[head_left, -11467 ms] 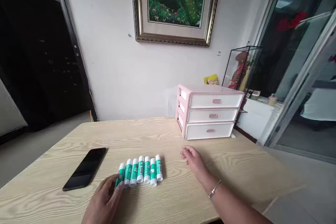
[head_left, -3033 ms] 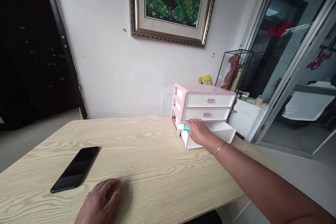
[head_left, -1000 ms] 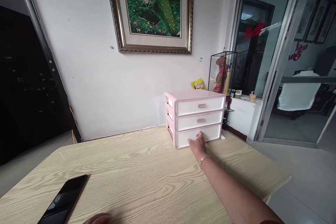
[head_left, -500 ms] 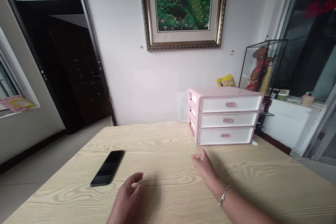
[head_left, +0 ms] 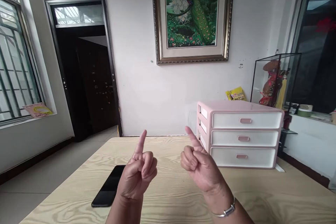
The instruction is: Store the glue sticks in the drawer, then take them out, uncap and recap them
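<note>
My left hand point(head_left: 138, 171) is raised over the wooden table point(head_left: 168, 189), its index finger pointing up and the other fingers curled in, with nothing in it. Partly behind it lies a black phone point(head_left: 106, 191) on the tabletop. My right hand point(head_left: 200, 164) makes the same shape, index finger up and slanting left, and holds nothing. A silver bracelet point(head_left: 228, 212) circles that wrist. Just beyond the right hand stands a pink and white three-drawer box point(head_left: 245, 138), its drawers closed. The right fingertip overlaps its left side in view; I see no clear contact.
A yellow packet point(head_left: 237, 93) shows behind the drawer box. Further right is a glass case point(head_left: 274, 84) with a red figure. A framed peacock picture point(head_left: 193, 56) hangs on the wall. At the left are a dark doorway point(head_left: 89, 84) and a barred window point(head_left: 18, 63).
Both hands have risen from low over the table, and their index fingers now point upward. My view has tilted up, showing more of the picture and window.
</note>
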The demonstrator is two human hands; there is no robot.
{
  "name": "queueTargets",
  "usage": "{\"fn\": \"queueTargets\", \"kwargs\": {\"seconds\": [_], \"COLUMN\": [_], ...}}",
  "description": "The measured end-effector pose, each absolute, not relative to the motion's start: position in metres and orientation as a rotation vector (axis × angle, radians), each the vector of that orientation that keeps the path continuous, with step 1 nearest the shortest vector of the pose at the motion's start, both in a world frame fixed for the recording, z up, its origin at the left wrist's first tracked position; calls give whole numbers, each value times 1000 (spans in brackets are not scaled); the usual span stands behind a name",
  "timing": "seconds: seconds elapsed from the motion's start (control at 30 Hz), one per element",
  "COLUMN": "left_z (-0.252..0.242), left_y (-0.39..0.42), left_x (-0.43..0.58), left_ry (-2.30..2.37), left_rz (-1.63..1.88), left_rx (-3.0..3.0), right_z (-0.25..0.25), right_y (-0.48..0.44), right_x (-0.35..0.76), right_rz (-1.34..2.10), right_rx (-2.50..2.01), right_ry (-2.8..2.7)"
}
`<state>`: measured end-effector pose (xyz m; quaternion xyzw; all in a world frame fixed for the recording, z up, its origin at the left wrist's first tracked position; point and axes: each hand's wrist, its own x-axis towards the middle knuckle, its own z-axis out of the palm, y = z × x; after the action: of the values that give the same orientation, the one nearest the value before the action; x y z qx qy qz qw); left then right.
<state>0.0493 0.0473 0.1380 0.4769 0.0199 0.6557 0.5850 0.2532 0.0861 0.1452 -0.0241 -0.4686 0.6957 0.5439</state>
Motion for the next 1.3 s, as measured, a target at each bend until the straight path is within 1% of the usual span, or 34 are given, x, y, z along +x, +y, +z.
{"fn": "queueTargets", "kwargs": {"seconds": [0.13, 0.27, 0.4, 0.7, 1.0, 1.3], "left_z": [152, 161, 157, 130, 134, 141], "left_y": [52, 60, 73, 96, 89, 87], "left_x": [50, 51, 50, 46, 41, 50], "left_ry": [-111, -174, -162, -152, -126, -184], "left_rz": [1462, 1397, 1364, 1380, 1442, 1410], "left_rx": [1263, 1359, 1371, 1270, 1198, 1208], "right_z": [165, 170, 167, 152, 148, 146], "right_y": [77, 77, 89, 114, 117, 119], "right_x": [260, 261, 256, 247, 248, 249], "right_rz": [1578, 1554, 1564, 1627, 1666, 1637], "right_rx": [80, 108, 104, 123, 173, 182], "right_ry": [-1165, -1224, -1226, -1280, -1272, -1240]}}
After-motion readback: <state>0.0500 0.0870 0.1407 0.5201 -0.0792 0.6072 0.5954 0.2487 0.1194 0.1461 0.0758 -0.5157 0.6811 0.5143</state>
